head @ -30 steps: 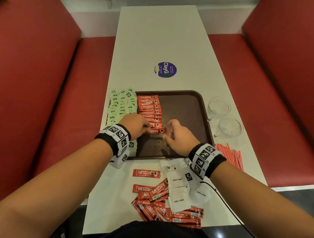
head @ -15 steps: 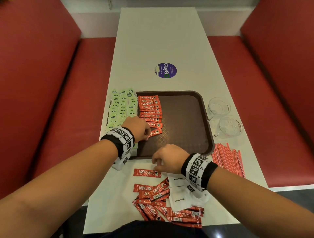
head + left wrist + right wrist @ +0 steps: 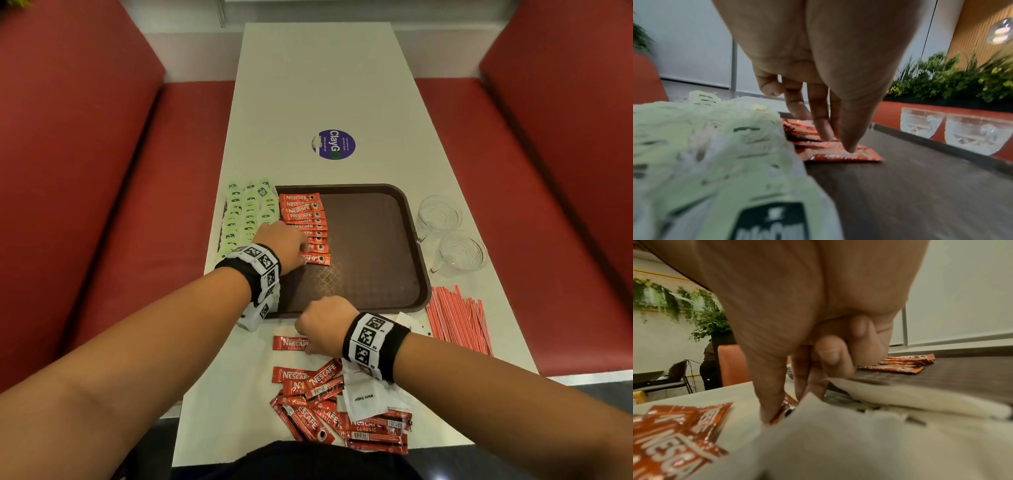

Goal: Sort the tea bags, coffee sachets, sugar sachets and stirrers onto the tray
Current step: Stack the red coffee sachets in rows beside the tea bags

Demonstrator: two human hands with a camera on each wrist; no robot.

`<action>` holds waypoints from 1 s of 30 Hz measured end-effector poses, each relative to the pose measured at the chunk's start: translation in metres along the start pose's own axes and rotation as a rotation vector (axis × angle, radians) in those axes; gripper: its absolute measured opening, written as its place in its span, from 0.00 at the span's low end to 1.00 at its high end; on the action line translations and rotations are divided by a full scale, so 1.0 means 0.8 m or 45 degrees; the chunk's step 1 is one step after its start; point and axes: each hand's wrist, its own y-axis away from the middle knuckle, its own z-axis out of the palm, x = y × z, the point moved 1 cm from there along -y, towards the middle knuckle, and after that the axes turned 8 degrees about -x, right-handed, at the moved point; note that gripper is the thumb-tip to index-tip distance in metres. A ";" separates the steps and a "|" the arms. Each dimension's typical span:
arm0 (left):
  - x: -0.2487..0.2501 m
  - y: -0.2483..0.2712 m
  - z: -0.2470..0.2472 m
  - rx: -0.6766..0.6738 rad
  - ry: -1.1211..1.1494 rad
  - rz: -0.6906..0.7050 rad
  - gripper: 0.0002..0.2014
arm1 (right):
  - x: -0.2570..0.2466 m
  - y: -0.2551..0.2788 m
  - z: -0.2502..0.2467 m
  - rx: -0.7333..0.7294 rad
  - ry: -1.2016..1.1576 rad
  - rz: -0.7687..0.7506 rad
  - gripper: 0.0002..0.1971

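A brown tray (image 3: 376, 274) holds a row of red coffee sachets (image 3: 303, 219) along its left side. Green tea bags (image 3: 246, 219) lie in rows at the tray's left edge. My left hand (image 3: 305, 255) presses its thumb and straight fingers on the nearest sachet in the row (image 3: 844, 156). My right hand (image 3: 308, 342) is at the table in front of the tray, thumb and forefinger pinching the end of a lone coffee sachet (image 3: 289, 343); in the right wrist view the pinch (image 3: 789, 404) is partly hidden by white sugar sachets (image 3: 838, 443).
A loose pile of coffee sachets (image 3: 325, 404) and white sugar sachets (image 3: 366, 397) lies at the near table edge. Red stirrers (image 3: 459, 318) lie right of the tray, two glass cups (image 3: 448, 236) behind them. Red benches flank the table.
My right hand drew back from the tray to the lone sachet on the table. My left hand stayed on the row, and the nearest sachet went from tilted to level.
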 end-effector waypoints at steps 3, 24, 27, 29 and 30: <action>0.002 0.031 -0.004 0.109 0.103 0.031 0.08 | -0.003 -0.002 0.001 -0.016 0.006 0.004 0.08; 0.066 0.167 0.108 -0.288 -0.002 0.385 0.24 | 0.013 0.069 0.059 0.707 -1.170 0.158 0.12; 0.082 0.165 0.111 -0.269 -0.021 0.388 0.24 | 0.015 0.073 0.066 0.699 -1.174 0.175 0.12; 0.089 0.164 0.110 -0.266 -0.048 0.382 0.22 | 0.017 0.077 0.070 0.685 -1.128 0.174 0.08; 0.092 0.163 0.108 -0.266 -0.063 0.375 0.21 | 0.018 0.079 0.070 0.682 -1.108 0.173 0.06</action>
